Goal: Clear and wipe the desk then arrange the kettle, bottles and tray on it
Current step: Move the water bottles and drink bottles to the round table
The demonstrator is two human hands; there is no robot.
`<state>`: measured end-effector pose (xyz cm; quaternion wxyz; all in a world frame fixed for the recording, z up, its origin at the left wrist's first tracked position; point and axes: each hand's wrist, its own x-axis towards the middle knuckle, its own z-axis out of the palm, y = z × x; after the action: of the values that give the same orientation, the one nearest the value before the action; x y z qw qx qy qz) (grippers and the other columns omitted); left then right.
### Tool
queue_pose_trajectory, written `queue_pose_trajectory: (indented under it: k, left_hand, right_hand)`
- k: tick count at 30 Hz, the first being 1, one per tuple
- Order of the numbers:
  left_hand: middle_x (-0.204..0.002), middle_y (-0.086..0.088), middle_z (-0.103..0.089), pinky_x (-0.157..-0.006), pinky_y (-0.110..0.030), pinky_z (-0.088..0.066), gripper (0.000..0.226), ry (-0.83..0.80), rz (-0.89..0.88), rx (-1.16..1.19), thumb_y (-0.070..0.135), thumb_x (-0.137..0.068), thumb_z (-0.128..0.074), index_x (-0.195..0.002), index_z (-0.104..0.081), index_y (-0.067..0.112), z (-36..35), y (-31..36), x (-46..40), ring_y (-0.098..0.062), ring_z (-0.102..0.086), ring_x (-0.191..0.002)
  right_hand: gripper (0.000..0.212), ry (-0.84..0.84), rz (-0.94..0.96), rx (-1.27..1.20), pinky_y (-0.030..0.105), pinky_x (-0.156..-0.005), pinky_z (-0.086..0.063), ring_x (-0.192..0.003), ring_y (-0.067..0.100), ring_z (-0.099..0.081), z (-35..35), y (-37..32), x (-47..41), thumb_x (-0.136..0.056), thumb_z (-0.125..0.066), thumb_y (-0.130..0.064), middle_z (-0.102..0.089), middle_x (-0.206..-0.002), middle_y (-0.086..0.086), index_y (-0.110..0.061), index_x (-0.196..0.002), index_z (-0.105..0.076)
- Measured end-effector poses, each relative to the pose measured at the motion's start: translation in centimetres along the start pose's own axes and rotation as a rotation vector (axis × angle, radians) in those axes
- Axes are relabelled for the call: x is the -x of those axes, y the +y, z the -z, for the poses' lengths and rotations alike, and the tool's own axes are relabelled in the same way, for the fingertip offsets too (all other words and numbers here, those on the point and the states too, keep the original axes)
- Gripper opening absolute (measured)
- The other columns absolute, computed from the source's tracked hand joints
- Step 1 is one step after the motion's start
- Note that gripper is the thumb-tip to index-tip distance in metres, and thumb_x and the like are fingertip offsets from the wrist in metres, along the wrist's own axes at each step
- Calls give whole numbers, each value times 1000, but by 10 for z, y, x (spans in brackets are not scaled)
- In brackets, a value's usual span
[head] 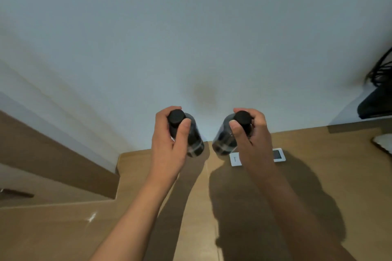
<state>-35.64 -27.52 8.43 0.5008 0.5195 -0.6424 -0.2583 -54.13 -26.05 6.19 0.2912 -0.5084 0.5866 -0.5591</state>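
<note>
2 dark bottles with black caps, both held above the back edge of the tabletop (pixel 275 186), near the wall. Left bottle (pixel 192 135) gripped near its neck by the left hand (pixel 169 144), base tilted inward. Right bottle (pixel 226 137) gripped the same way by the right hand (pixel 254 140), base also tilted inward; the 2 bases close, not touching. White card (pixel 235 159) and small white device (pixel 279 154) lie under the right hand at the back edge. Black object (pixel 375 101) at far right.

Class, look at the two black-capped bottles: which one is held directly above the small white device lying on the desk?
The bottle in the right hand: that bottle hangs just over the white device. The left hand's bottle is over bare wood.
</note>
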Motion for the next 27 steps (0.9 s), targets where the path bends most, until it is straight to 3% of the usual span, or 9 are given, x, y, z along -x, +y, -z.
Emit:
queue_pose_trajectory:
  k: [2,5,8,13,17,20,24,27]
  left_hand:
    - [-113,25,-57,-86,-14,-45,28,43,-69,52,44,-97,-50,-121,-47,31,16,17,5,-1,-58,-105]
    - [-106,17,-61,-80,-6,-41,23,80,-154,142,38,-96,-51,-114,-48,24,31,38,13,5,-59,-95]
    - [-98,14,-64,-78,-7,-42,17,53,-213,242,33,-95,-51,-108,-50,21,31,48,26,6,-60,-90]
    - [-95,13,-66,-77,-8,-43,24,-136,-207,377,34,-93,-52,-105,-54,14,-9,85,69,4,-62,-88]
    - [-93,8,-67,-77,-12,-46,24,-329,-286,443,36,-92,-52,-103,-55,15,-56,137,113,-2,-63,-88]
    - [-92,-3,-66,-75,-21,-49,26,-445,-361,457,38,-93,-52,-104,-54,16,-101,178,154,-9,-61,-85]
    - [-92,5,-62,-74,-24,-47,23,-577,-420,480,42,-92,-51,-103,-55,22,-173,238,225,-5,-58,-84]
    - [-96,3,-65,-78,-29,-50,17,-695,-425,539,41,-93,-52,-102,-56,28,-224,287,285,-13,-61,-90]
  right_hand:
    - [26,105,13,-127,30,-89,-50,-101,7,-60,1,-20,18,-89,-58,-41,-62,-105,-20,-33,-114,-56]
    - [24,248,92,-174,22,-88,-47,-101,7,-61,9,-49,52,-90,-56,-46,-63,-108,-14,-36,-111,-54]
    - [28,392,106,-134,12,-84,-44,-99,0,-58,26,-72,90,-89,-53,-50,-62,-107,-12,-32,-111,-53]
    - [43,589,110,-18,10,-80,-43,-95,1,-57,91,-87,155,-91,-50,-50,-58,-98,-25,-15,-115,-56]
    - [39,761,117,81,14,-81,-43,-94,5,-58,156,-89,202,-93,-49,-47,-60,-98,-17,-14,-112,-56]
    - [42,864,110,142,10,-81,-41,-93,1,-58,211,-85,244,-94,-48,-46,-61,-97,-21,-9,-111,-57]
    - [38,989,56,149,12,-80,-44,-94,3,-60,302,-75,308,-91,-49,-50,-62,-99,-23,-19,-111,-57]
    - [46,1050,50,207,19,-82,-47,-95,10,-61,369,-68,356,-92,-50,-50,-62,-98,-16,-13,-116,-57]
